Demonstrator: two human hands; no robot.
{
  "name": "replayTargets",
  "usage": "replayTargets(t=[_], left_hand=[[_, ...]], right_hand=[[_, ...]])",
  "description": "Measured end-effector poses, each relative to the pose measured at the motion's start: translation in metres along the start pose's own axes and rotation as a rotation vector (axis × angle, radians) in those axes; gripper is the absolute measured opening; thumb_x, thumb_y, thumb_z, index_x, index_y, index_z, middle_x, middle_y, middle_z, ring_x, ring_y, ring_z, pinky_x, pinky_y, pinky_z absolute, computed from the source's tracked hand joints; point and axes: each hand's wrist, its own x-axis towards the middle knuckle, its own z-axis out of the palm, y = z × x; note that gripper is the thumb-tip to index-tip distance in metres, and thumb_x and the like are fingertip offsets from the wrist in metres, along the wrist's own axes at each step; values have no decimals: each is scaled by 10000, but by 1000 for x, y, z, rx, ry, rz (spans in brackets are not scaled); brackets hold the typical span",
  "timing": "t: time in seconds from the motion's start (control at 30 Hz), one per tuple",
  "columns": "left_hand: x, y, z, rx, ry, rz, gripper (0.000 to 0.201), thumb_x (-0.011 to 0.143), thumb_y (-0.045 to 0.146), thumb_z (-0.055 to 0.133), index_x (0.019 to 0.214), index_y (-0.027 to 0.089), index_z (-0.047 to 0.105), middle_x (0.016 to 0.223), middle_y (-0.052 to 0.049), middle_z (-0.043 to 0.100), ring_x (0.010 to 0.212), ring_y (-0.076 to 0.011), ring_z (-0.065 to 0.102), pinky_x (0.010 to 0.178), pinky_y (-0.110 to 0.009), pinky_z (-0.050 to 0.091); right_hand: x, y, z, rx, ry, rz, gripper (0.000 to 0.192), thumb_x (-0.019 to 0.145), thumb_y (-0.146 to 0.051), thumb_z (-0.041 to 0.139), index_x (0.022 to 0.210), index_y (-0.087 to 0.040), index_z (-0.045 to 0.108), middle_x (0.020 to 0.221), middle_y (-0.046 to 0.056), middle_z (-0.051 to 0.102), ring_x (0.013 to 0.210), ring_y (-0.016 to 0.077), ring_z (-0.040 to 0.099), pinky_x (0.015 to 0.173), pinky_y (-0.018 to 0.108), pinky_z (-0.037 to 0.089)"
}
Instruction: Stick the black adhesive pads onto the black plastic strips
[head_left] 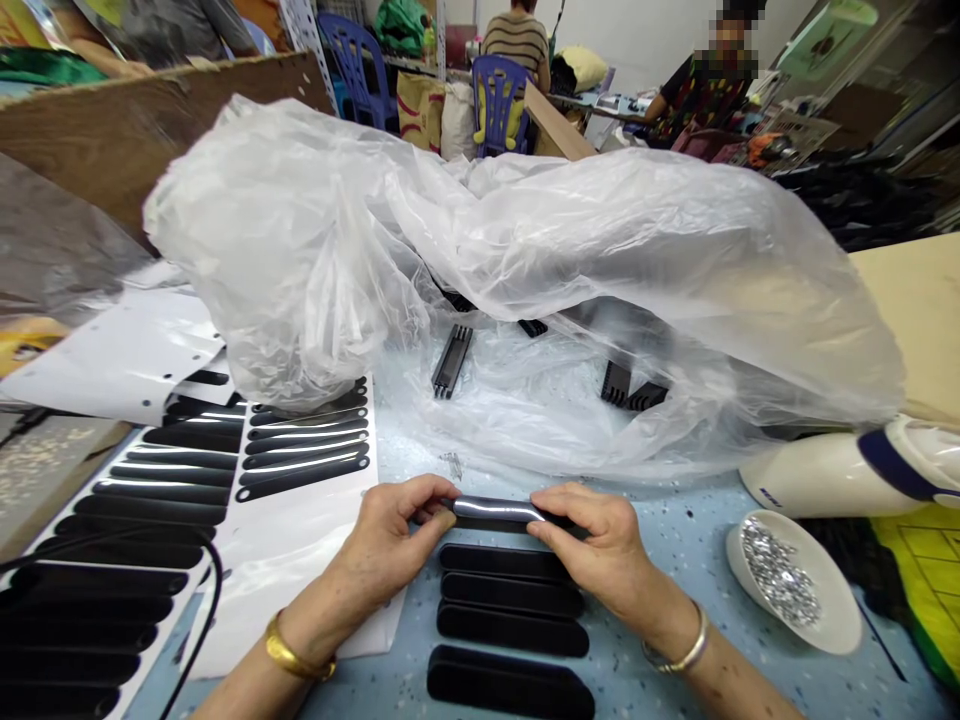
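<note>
My left hand (397, 530) and my right hand (596, 530) are at the front middle of the table, each pinching one end of a glossy black strip (491, 508). The strip is held level and slightly curved, with light shining off it. Just beneath it shows the edge of a dark bar, partly hidden; whether the two touch I cannot tell. Between my forearms several flat black bars (510, 628) lie side by side. To the left, white backing sheets (300, 530) carry rows of similar glossy black strips (304, 448).
A large clear plastic bag (315, 220) spreads across the back, with black slotted parts (452, 362) in its opening. On the right are a white bowl (836, 630) of small silvery pieces and a white bottle (817, 475). A black cable (214, 590) loops at left. People sit beyond.
</note>
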Motion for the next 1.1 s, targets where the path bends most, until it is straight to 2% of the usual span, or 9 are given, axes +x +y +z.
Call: replayTargets(t=[0.7,0.8,0.93,1.1], left_hand=[[0,6,1,-28,-17,-50,145,788,243,620,848,164,725,690,-13,716,648,-163,645,629,-256,495],[1,5,1,-68,21,-56,223,758,254,654,937,148,732,767,-38,743,663,-173,654,642,-271,519],[2,2,0,-56,17,-31,254,823,285,591,969,149,748,869,-67,772,779,-207,698,727,-299,534],[7,5,4,-83,11,-57,236,821,292,573,852,147,756,673,-34,731,641,-185,668,599,-257,508]], right_hand=[[0,-4,1,-25,-17,33,143,797,-122,674,868,-208,764,809,48,750,707,199,684,663,330,559],[-1,-4,1,-23,-14,39,140,795,-129,677,868,-210,765,816,48,752,715,200,686,669,331,563],[-1,-3,1,-32,-20,38,139,796,-133,671,868,-206,765,821,53,755,725,205,691,675,333,568],[0,-3,1,-43,-18,37,124,798,-147,668,845,-209,765,814,54,756,718,207,693,678,334,576]])
